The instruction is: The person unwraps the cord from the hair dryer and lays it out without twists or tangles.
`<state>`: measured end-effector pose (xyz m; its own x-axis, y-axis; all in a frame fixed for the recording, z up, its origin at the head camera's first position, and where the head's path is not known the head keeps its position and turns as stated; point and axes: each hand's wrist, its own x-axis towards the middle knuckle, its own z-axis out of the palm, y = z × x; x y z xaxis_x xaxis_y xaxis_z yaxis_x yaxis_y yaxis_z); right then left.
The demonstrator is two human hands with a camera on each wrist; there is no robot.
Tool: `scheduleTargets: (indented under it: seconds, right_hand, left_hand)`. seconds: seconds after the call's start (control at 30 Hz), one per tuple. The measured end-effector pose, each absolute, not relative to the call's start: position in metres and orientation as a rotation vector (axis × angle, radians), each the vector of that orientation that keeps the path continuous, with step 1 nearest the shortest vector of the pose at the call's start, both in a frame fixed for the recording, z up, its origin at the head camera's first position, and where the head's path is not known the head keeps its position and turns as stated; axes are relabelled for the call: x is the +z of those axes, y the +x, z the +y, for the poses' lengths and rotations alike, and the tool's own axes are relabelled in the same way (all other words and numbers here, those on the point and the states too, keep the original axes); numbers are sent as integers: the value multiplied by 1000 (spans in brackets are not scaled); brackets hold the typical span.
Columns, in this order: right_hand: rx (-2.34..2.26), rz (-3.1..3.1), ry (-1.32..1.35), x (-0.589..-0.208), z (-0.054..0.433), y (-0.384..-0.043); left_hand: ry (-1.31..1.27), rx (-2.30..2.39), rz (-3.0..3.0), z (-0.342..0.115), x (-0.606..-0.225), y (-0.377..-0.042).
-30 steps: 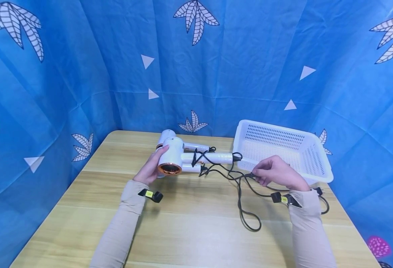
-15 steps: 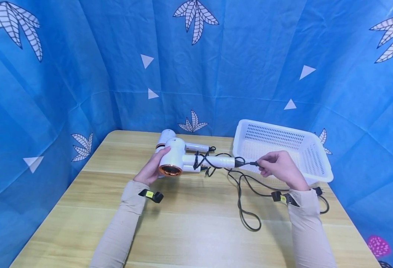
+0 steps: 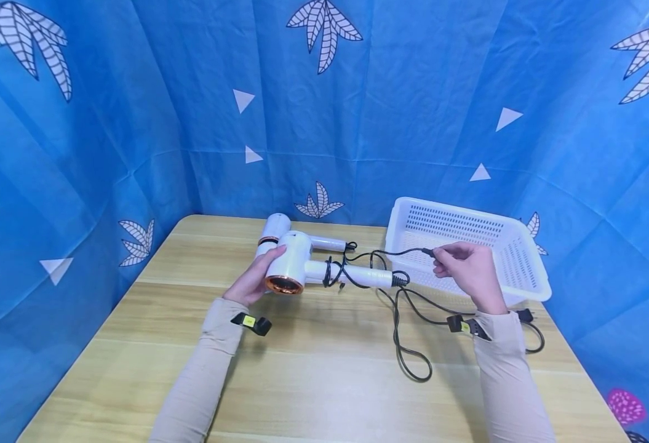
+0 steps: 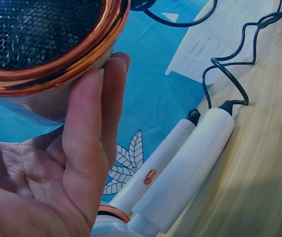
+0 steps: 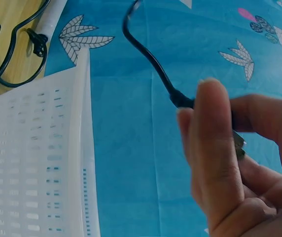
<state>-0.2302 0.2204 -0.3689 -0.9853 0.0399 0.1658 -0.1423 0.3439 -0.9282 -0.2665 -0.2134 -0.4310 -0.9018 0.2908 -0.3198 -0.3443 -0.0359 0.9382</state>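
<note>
My left hand (image 3: 253, 278) grips the barrel of a white hair dryer (image 3: 295, 257) with a copper-coloured rim, held over the table with its handle pointing right. A black cord is wound loosely about that handle. In the left wrist view the fingers press the barrel just below its mesh-covered end (image 4: 42, 34). The right hand (image 3: 470, 274) pinches a black plug (image 5: 182, 99) between thumb and fingers, in front of the basket; its prongs poke out past the fingers. Two more white hair dryers lie behind the held one, their handles (image 4: 193, 160) side by side in the left wrist view.
A white perforated basket (image 3: 457, 210) stands at the back right of the wooden table (image 3: 324, 375). A black cord loop (image 3: 421, 357) lies in front of it, and another plug (image 3: 525, 315) rests near the right edge. Blue patterned cloth (image 3: 324, 111) hangs behind and at the sides.
The right hand has moved up and slightly right with the plug, drawing its cord up from the tangle. The held hair dryer has shifted a little right and toward the front.
</note>
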Motion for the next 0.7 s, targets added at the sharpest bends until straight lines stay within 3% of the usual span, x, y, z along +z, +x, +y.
scheduleTargets:
  seconds: [0.7]
  right_hand:
    - [2002, -1837, 88, -340, 201, -208]
  left_hand:
    - [-14, 1972, 1843, -211, -434, -268]
